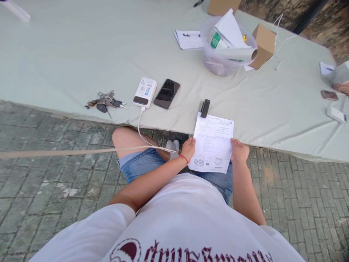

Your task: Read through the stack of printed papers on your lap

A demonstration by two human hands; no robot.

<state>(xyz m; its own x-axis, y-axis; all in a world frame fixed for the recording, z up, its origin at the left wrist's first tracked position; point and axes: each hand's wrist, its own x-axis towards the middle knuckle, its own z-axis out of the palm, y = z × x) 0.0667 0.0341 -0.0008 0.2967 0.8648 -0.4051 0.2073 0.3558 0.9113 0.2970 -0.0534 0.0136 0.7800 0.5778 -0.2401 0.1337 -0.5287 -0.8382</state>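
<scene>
A printed paper sheet (213,143) with two round stamps near its bottom is held over my lap, its top edge resting on the table's front edge. My left hand (188,148) grips its left side and my right hand (239,151) grips its right side. A red string bracelet circles my left wrist. A small black stapler (205,108) lies on the pale green tablecloth (68,54) just beyond the top of the sheet.
A white power bank (145,92) with a cable, a black phone (166,93) and a bunch of keys (105,102) lie left of the stapler. A clear plastic tub (218,62) with papers and a roll, two cardboard boxes (264,45) and another person's hand (342,87) are farther away.
</scene>
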